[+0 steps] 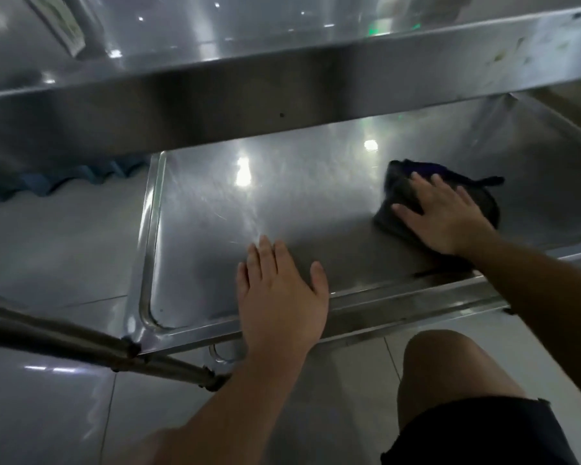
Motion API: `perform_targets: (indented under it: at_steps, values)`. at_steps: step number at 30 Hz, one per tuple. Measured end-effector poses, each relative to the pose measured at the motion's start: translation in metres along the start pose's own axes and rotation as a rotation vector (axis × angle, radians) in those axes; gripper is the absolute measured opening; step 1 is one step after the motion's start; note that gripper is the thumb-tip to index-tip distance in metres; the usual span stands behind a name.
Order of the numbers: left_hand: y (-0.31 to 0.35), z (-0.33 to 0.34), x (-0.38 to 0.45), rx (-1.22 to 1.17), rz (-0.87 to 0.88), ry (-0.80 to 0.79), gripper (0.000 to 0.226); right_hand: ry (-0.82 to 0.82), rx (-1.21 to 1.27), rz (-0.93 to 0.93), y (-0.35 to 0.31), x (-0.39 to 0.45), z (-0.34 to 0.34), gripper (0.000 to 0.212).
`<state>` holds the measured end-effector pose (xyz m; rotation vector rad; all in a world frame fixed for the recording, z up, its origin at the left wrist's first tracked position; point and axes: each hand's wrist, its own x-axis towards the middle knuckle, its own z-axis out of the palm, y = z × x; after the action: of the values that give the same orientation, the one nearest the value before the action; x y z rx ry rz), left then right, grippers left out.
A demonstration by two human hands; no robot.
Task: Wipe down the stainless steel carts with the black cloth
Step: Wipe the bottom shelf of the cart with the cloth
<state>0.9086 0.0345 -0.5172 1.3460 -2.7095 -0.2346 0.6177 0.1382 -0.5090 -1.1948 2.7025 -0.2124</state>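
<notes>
The stainless steel cart's lower shelf (pixel 215 209) fills the middle of the view, shiny and rimmed. On its right part lies the black cloth (pixel 399 189), crumpled, with a purple edge. My right hand (pixel 446 213) presses flat on the cloth, fingers spread. My left hand (pixel 279 293) rests flat on the shelf's near rim, fingers apart, holding nothing. The cart's upper shelf (pixel 282 78) spans the top of the view and hides the far part of the lower shelf.
A steel tube of the cart frame (pixel 64 340) runs across the lower left. Grey floor tiles (pixel 47 246) lie to the left and below. My bare knee (pixel 450 370) is bent at the lower right. Blue corrugated material (pixel 64 177) shows under the upper shelf at left.
</notes>
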Motion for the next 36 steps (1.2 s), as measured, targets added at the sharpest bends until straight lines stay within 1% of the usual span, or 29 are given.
perform_targets:
  at_steps: [2,3,6,8,12,15,19,22,24,28,30,32,34,36]
  values:
    - [0.002,-0.002,0.000,-0.005,-0.007,-0.014,0.084,-0.001,0.003,0.129,0.014,-0.002,-0.002,0.092]
    - [0.003,-0.002,0.000,-0.006,-0.010,-0.015,0.084,0.005,-0.003,0.161,0.011,-0.002,-0.001,0.091]
    - [0.003,-0.005,0.001,-0.002,-0.014,-0.033,0.085,-0.003,0.002,0.162,-0.019,-0.001,-0.001,0.085]
    - [0.003,-0.007,-0.001,0.001,-0.016,-0.037,0.087,0.001,0.014,0.081,-0.051,0.000,0.002,0.082]
    - [0.004,-0.009,-0.001,-0.010,-0.012,-0.044,0.089,-0.012,0.015,-0.185,-0.126,0.004,0.016,0.079]
    - [0.001,-0.009,-0.001,-0.009,-0.009,-0.052,0.084,-0.013,0.027,-0.281,-0.140,0.007,0.023,0.079]
    - [0.004,-0.007,-0.003,0.029,-0.016,-0.034,0.083,-0.014,0.018,-0.319,-0.129,0.011,0.028,0.080]
    - [0.006,-0.005,-0.002,0.049,-0.032,-0.020,0.083,-0.018,0.013,-0.387,-0.116,0.014,0.027,0.079]
    - [0.004,-0.005,-0.001,0.048,-0.048,-0.016,0.081,-0.026,0.011,-0.427,-0.099,0.014,0.022,0.079]
    - [0.007,-0.010,-0.004,0.015,-0.079,0.008,0.070,-0.082,-0.018,-0.478,-0.046,0.006,0.007,0.079]
    - [0.011,-0.013,-0.006,-0.007,-0.096,0.013,0.073,-0.100,-0.050,-0.488,-0.017,-0.002,-0.001,0.084]
    - [0.014,-0.015,-0.005,-0.013,-0.117,0.009,0.069,-0.115,-0.079,-0.483,0.009,-0.012,-0.006,0.090]
    - [0.017,-0.016,-0.005,-0.019,-0.138,0.008,0.062,-0.136,-0.078,-0.489,0.027,-0.024,-0.009,0.093]
    - [0.018,-0.016,-0.005,-0.028,-0.141,0.010,0.063,-0.157,-0.063,-0.511,0.034,-0.034,-0.012,0.098]
